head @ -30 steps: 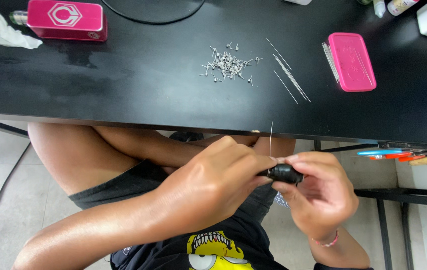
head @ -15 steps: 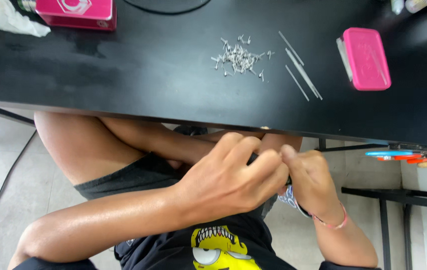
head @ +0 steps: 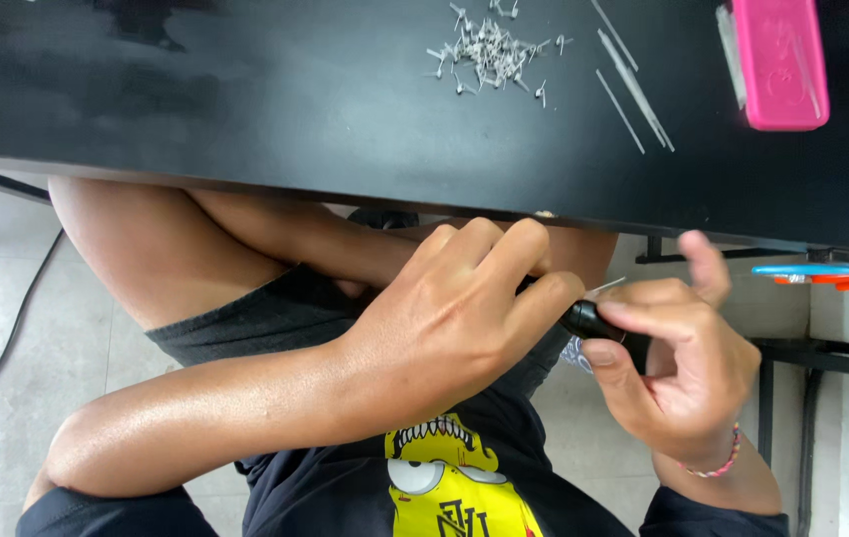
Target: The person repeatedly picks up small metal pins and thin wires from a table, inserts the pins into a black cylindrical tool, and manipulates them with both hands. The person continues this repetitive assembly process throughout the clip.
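Below the front edge of the black table (head: 245,109), over my lap, both hands meet on a small black cylindrical object (head: 591,320). My left hand (head: 454,318) curls over one end of it, fingers closed. My right hand (head: 683,363) pinches the other end between thumb and fingers. A thin silver pin (head: 605,287) sticks out just above the black piece, between the two hands. How the pin sits in the object is hidden by my fingers.
On the table lie a heap of small silver pins (head: 489,50), several long thin metal rods (head: 633,85) and a pink flat case (head: 780,62). Blue and orange handled tools (head: 822,273) rest on a rack at the right. A cable (head: 6,338) runs across the floor.
The view has shifted downward, so the table's far items left the frame. My right hand turned and now shows the black piece and pin again; both hands stay together below the table edge.
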